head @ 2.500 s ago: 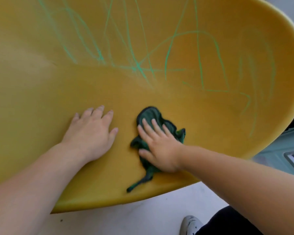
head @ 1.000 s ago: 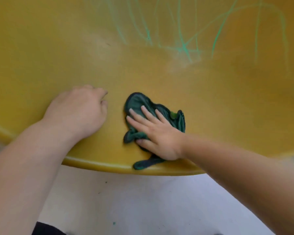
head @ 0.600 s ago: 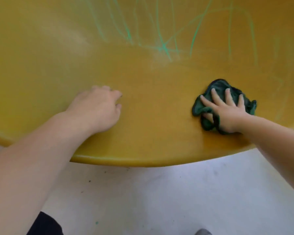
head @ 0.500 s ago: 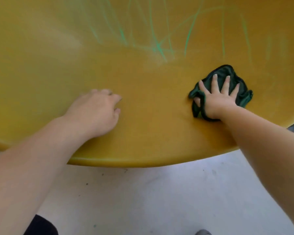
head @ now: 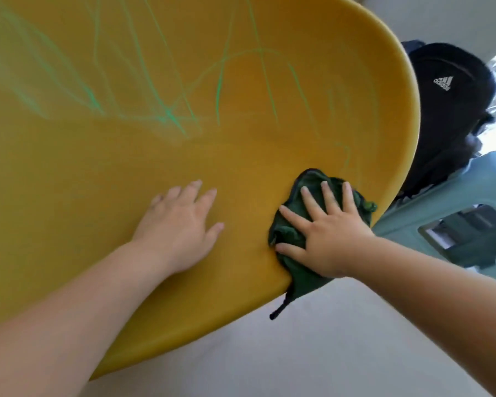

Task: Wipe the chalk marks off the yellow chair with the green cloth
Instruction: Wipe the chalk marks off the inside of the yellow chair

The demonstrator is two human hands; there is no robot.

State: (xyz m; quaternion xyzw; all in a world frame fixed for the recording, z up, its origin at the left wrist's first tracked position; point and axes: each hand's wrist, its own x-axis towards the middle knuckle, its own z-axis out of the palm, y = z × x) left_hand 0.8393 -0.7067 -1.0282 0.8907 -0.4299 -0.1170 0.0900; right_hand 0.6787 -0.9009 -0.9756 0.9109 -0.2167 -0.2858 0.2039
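Note:
The yellow chair (head: 98,173) fills most of the head view, its curved shell crossed by green chalk marks (head: 169,113) in the upper half. A crumpled dark green cloth (head: 291,263) lies near the chair's lower right edge, one corner hanging over the rim. My right hand (head: 324,233) presses flat on the cloth with fingers spread. My left hand (head: 178,227) rests flat on the bare yellow surface to the left of the cloth, fingers straight.
A black backpack (head: 447,110) sits behind the chair's right edge. A pale green plastic stool or box (head: 441,213) stands at the right. Grey floor (head: 298,353) shows below the chair's rim.
My right hand has slid the cloth down toward the chair's lower right rim. My left hand's fingers have straightened onto the surface. The view has shifted, bringing the backpack into sight.

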